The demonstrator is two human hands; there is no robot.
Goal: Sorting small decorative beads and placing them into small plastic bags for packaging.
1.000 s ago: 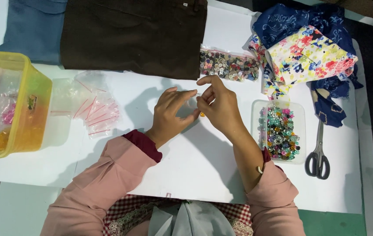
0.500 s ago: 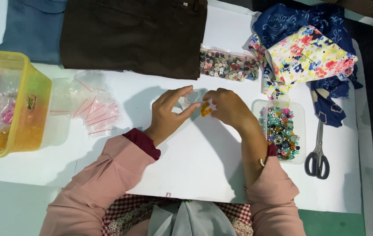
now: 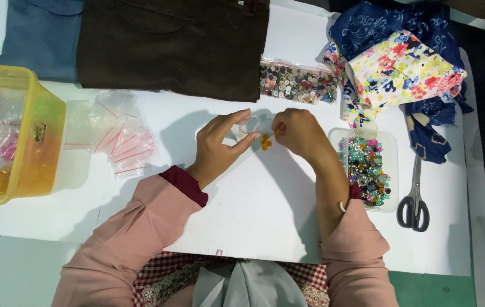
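Both hands meet over the white desk [image 3: 265, 216], just left of the clear tray of beads [image 3: 367, 170]. The left hand [image 3: 220, 145] pinches a small clear bag [image 3: 251, 124], likely to hold its mouth open toward the right hand [image 3: 299, 133], which pinches its other edge above small orange buttons [image 3: 266, 141]. The bag's long axis runs left-right. Beyond lies a bag of buttons [image 3: 298, 85].

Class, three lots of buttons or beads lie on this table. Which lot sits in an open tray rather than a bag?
The colourful beads beside the right hand, in the clear tray. The grey buttons and orange ones are bagged.
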